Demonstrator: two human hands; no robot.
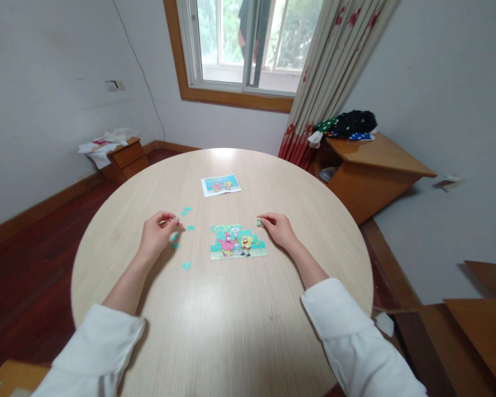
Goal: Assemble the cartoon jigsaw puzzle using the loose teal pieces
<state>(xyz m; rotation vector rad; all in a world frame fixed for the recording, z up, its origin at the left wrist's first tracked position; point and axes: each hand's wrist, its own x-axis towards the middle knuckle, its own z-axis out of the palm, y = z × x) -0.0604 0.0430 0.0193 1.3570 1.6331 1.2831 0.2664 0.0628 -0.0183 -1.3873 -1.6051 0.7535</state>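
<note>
A cartoon jigsaw puzzle [231,248], partly assembled with an uneven upper edge, lies flat on the round table [231,320]. At its upper right, my right hand [278,228] pinches a small teal puzzle piece [259,223] between thumb and fingers. My left hand [155,234] is left of the puzzle, its thumb and finger closed on what looks like another small piece [176,219]. Several loose teal pieces lie around that hand, among them one [190,227] by the fingertips and one [186,266] nearer to me.
Beyond the puzzle lies a paper reference picture [221,185] with the same cartoon figures. A wooden cabinet [376,165] with cloths on top stands past the table at right. At the far left, papers lie on a small wooden stand [128,160]. A curtain [326,71] hangs beside the window.
</note>
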